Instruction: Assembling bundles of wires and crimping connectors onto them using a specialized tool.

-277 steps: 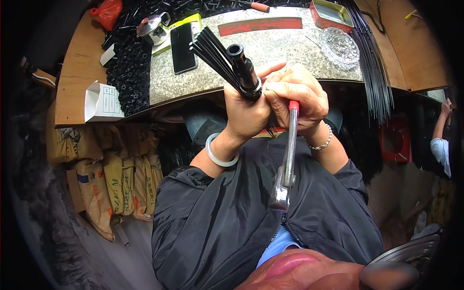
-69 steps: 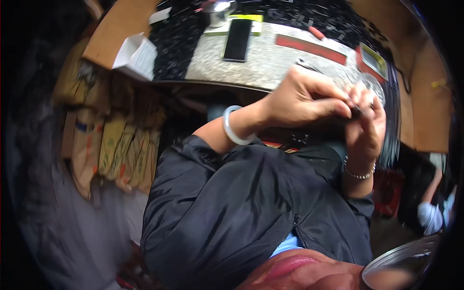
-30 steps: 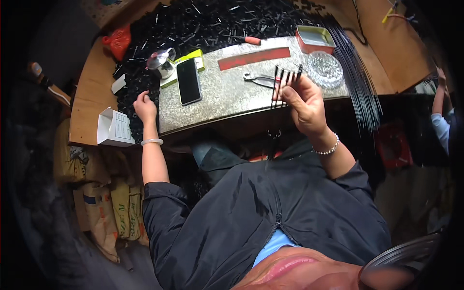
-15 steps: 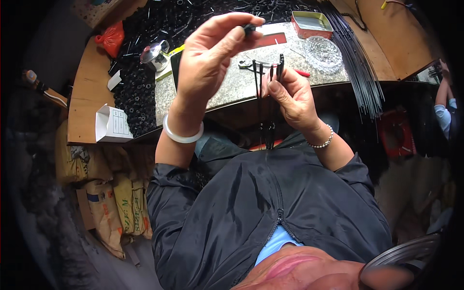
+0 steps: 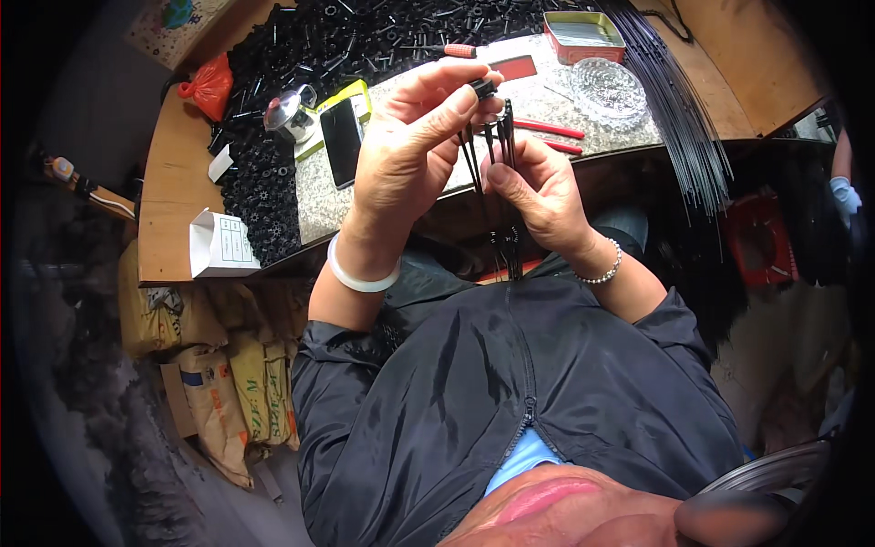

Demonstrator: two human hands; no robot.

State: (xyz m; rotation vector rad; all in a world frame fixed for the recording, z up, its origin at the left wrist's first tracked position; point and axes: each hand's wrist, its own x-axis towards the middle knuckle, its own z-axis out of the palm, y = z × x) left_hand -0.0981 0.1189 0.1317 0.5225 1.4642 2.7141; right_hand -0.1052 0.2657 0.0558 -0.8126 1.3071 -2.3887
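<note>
My left hand (image 5: 401, 155) pinches a small black ringlike plastic part (image 5: 483, 88) between thumb and fingertips, over the table's front part. Just right of it and a little lower, my right hand (image 5: 547, 196) is closed around several thin black rods (image 5: 509, 246). Their thicker upper ends stand above the fingers, and the lower lengths hang down toward my lap. The black part is close to the rod tops; whether they touch I cannot tell. Behind my right hand lie the red handles of pliers (image 5: 551, 128), their jaws hidden.
A heap of small black parts (image 5: 365, 32) covers the far table. A phone (image 5: 341, 141), metal pot (image 5: 293, 114) and white box (image 5: 221, 244) stand left. Right are a clear glass dish (image 5: 606, 91), a tin (image 5: 583, 53) and long rods (image 5: 670, 128) overhanging the edge.
My left hand has come down and slightly right with the black part, nearer the rod tops. My right hand keeps its hold, shifted slightly left. The whole view has shifted a little.
</note>
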